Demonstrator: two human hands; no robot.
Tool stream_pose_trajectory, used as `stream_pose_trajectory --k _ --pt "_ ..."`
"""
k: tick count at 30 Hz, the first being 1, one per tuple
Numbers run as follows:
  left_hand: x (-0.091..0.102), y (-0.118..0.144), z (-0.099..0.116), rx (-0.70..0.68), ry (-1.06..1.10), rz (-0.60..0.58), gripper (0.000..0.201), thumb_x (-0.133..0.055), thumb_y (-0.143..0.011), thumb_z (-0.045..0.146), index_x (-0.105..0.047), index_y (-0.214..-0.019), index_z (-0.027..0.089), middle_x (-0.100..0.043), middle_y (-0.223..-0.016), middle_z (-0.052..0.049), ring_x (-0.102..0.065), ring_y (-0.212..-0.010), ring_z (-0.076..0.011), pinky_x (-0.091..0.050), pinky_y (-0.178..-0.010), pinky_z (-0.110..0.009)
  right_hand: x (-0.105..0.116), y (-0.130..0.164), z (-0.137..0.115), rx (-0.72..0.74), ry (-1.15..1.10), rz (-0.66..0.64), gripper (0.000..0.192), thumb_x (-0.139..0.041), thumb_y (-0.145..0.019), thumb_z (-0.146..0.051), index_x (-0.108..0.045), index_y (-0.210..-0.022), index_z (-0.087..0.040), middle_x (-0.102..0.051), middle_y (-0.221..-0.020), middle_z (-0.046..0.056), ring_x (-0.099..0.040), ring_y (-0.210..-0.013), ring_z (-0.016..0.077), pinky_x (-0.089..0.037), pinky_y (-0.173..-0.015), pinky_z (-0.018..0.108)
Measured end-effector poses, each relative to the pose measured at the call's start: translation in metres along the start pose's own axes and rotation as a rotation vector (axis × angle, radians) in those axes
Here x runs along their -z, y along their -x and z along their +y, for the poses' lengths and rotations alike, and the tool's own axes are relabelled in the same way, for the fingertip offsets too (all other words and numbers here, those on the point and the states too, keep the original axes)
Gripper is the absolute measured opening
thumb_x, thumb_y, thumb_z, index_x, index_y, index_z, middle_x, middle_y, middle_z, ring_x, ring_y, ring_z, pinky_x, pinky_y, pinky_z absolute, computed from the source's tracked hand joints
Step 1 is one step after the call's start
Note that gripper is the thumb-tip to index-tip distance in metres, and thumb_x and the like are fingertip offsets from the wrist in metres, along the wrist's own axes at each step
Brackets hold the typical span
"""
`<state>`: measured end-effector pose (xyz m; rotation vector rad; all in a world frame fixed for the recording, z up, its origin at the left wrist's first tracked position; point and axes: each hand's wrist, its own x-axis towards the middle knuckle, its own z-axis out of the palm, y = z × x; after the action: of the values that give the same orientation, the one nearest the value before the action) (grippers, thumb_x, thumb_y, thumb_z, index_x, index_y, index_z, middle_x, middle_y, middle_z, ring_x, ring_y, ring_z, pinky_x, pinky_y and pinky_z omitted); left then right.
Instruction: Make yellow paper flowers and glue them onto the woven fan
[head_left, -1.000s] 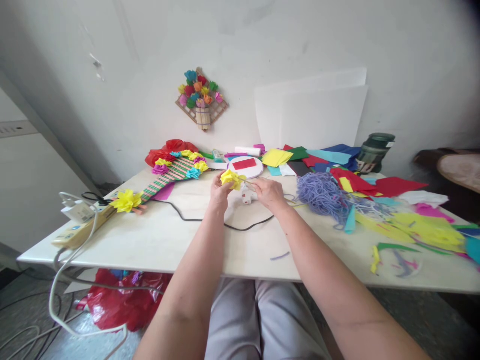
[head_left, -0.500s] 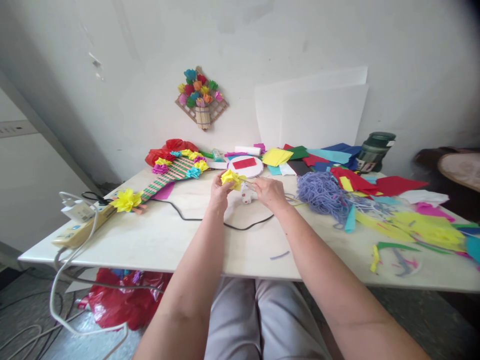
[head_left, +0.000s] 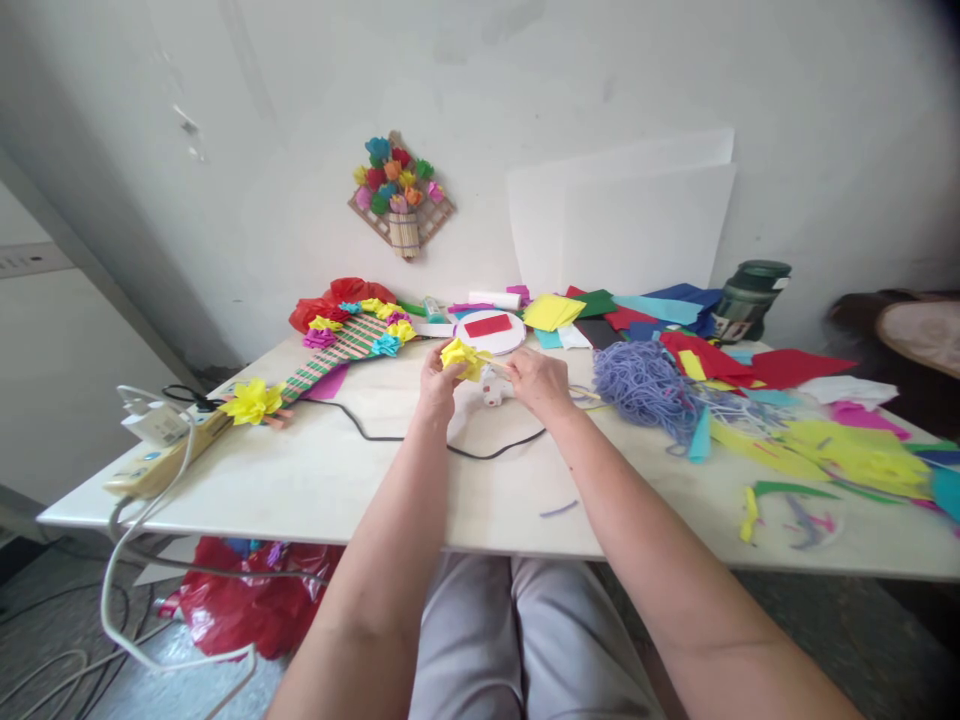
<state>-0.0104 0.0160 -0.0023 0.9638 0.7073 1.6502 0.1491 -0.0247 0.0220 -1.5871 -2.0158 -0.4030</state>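
My left hand (head_left: 439, 380) is closed on a yellow paper flower (head_left: 463, 358), held a little above the table. My right hand (head_left: 541, 382) is closed just right of the flower, fingers pinched on what looks like a thin stick or strand (head_left: 496, 366) that reaches toward the petals; its kind is too small to make out. Below and between the hands sits a white device (head_left: 493, 386), partly hidden, with a black cord running near it. Behind them lies a white oval board (head_left: 511, 340) bearing a red paper rectangle (head_left: 487, 325).
A woven fan shape (head_left: 337, 352) trimmed with paper flowers lies at left, near a power strip (head_left: 161, 470). To the right are a tangle of purple yarn (head_left: 645, 385), coloured paper sheets (head_left: 555, 312) and a dark green bottle (head_left: 752, 300). A black cable (head_left: 487, 456) crosses the table (head_left: 315, 500).
Almost nothing differs. Both hands keep their hold by the yellow flower, and the view has shifted very slightly.
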Motion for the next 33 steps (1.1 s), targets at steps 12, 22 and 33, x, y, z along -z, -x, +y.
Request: stream_pose_trajectory --k 12,22,33 --pt "0.008 -0.005 -0.003 -0.044 0.059 0.001 0.045 -0.069 -0.051 0.022 -0.056 -0.094 0.02 -0.062 -0.091 -0.002 -0.061 -0.087 -0.0179 -0.047 -0.077 -0.031 0.002 -0.001 0.004 -0.001 -0.058 0.033 0.016 -0.048 -0.085 -0.02 -0.064 -0.086 -0.019 -0.066 -0.094 0.007 -0.056 -0.082 0.0184 -0.025 -0.056 0.028" --pt "0.005 -0.002 -0.003 0.092 -0.032 -0.074 0.048 -0.07 -0.049 0.021 -0.055 -0.095 0.019 -0.064 -0.085 -0.002 -0.062 -0.078 -0.0181 -0.048 -0.068 -0.03 -0.009 -0.004 0.017 -0.102 -0.289 0.121 0.017 -0.053 -0.083 -0.03 -0.068 -0.082 -0.022 -0.07 -0.085 0.002 -0.06 -0.075 0.0155 -0.034 -0.062 0.025" --pt "0.002 0.004 -0.003 0.084 -0.235 -0.304 0.045 -0.071 -0.05 0.018 -0.063 -0.095 0.017 -0.065 -0.08 -0.001 -0.058 -0.07 -0.015 -0.046 -0.065 -0.027 -0.005 -0.007 0.03 -0.172 -0.483 0.088 0.023 -0.055 -0.081 -0.035 -0.074 -0.085 -0.022 -0.072 -0.076 0.002 -0.061 -0.069 0.0143 -0.039 -0.061 0.023"
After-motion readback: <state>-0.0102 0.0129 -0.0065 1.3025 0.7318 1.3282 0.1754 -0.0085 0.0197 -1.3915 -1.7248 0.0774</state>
